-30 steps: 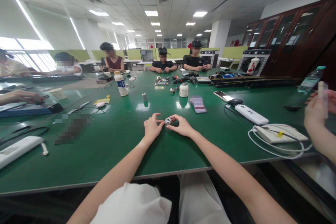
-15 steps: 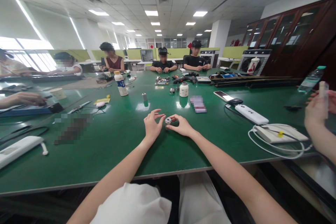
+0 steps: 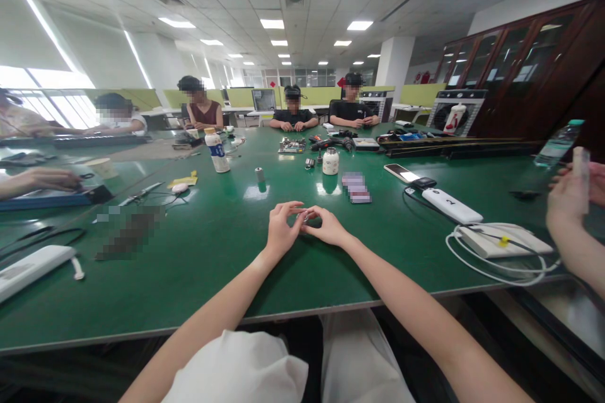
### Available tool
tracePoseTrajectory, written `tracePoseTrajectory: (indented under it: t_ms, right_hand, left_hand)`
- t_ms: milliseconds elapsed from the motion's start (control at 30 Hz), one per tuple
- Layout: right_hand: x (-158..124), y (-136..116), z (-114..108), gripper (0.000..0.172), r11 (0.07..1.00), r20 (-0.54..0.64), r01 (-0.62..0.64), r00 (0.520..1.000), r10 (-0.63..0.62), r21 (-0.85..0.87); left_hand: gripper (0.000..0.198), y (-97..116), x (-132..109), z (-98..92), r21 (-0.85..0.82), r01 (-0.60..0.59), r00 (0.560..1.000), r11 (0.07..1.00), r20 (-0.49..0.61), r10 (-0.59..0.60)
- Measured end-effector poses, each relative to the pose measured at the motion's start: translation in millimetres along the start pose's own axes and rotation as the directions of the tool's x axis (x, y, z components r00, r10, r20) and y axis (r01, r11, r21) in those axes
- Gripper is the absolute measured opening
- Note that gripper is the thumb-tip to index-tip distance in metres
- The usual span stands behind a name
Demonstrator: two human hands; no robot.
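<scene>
Both my hands meet over the green table (image 3: 227,264) a little way in from its front edge. My left hand (image 3: 282,229) curls its fingers over a small round silver metal part (image 3: 305,217), which is now mostly hidden between the fingertips. My right hand (image 3: 327,225) pinches the same part from the right side. Only a sliver of the metal shows between the two hands.
A white jar (image 3: 330,162), a small metal cylinder (image 3: 259,174) and a white bottle (image 3: 217,151) stand farther back. Phones, a white power bank (image 3: 451,205) and a cabled white box (image 3: 503,240) lie right. Another person's hands (image 3: 567,198) hold something at the right edge. Several people sit around.
My left hand had opened beside the metal part and has now closed over it from the left, covering most of it. My right hand has stayed on the part.
</scene>
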State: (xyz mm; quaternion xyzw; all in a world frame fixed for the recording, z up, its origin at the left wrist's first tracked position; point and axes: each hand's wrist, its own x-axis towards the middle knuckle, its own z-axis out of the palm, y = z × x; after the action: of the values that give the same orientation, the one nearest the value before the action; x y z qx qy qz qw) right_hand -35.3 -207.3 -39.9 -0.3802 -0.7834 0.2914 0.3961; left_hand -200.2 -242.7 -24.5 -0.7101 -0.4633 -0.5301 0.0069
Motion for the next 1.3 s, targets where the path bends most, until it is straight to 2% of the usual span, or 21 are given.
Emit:
tracePoseTrajectory:
  t_ms: [133, 433, 667, 900, 967, 1133, 1200, 1300]
  right_hand:
    - [0.0, -0.7, -0.9, 0.041, 1.0, 0.001, -0.006, 1.0, 0.006, -0.005]
    - [-0.8, -3.1, -1.3, 0.041, 1.0, 0.009, -0.025, 1.0, 0.025, -0.011]
    - [-1.3, -2.8, -0.8, 0.039, 1.0, 0.003, -0.024, 1.0, 0.024, 0.002]
    - [-1.0, -2.1, 0.4, 0.038, 1.0, -0.004, -0.016, 1.0, 0.016, -0.007]
    - [-1.0, -2.3, 0.2, 0.039, 1.0, -0.005, -0.017, 1.0, 0.017, -0.011]
    - [-1.1, -3.4, -1.3, 0.04, 0.999, -0.001, -0.021, 1.0, 0.021, -0.026]
    - [-0.9, -3.2, -1.7, 0.04, 0.999, 0.003, -0.019, 1.0, 0.019, -0.029]
    - [-0.6, -2.2, -1.4, 0.04, 1.0, 0.004, -0.016, 1.0, 0.016, -0.02]
  left_hand:
    - [0.021, -0.1, 0.2, -0.2, 0.008, -0.001, 0.998, 1.0, -0.055, 0.002]
    - [0.02, 0.8, 3.4, -3.5, 0.014, 0.06, 0.998, 0.998, 0.018, -0.061]
    - [0.023, 6.2, 3.2, -6.0, 0.06, 0.086, 0.996, 0.994, -0.002, -0.087]
    - [0.024, 4.6, 3.7, -4.8, 0.038, 0.087, 0.995, 0.995, 0.047, -0.089]
    - [0.024, 4.3, 3.9, -4.8, 0.048, 0.09, 0.996, 0.995, 0.017, -0.091]
    - [0.02, 5.0, 4.8, -6.6, 0.072, 0.124, 0.984, 0.99, -0.138, -0.114]
    - [0.022, 6.2, 4.7, -7.2, 0.064, 0.12, 0.986, 0.991, -0.12, -0.111]
    - [0.025, 7.6, 3.9, -7.2, 0.033, 0.077, 0.997, 0.996, -0.01, -0.077]
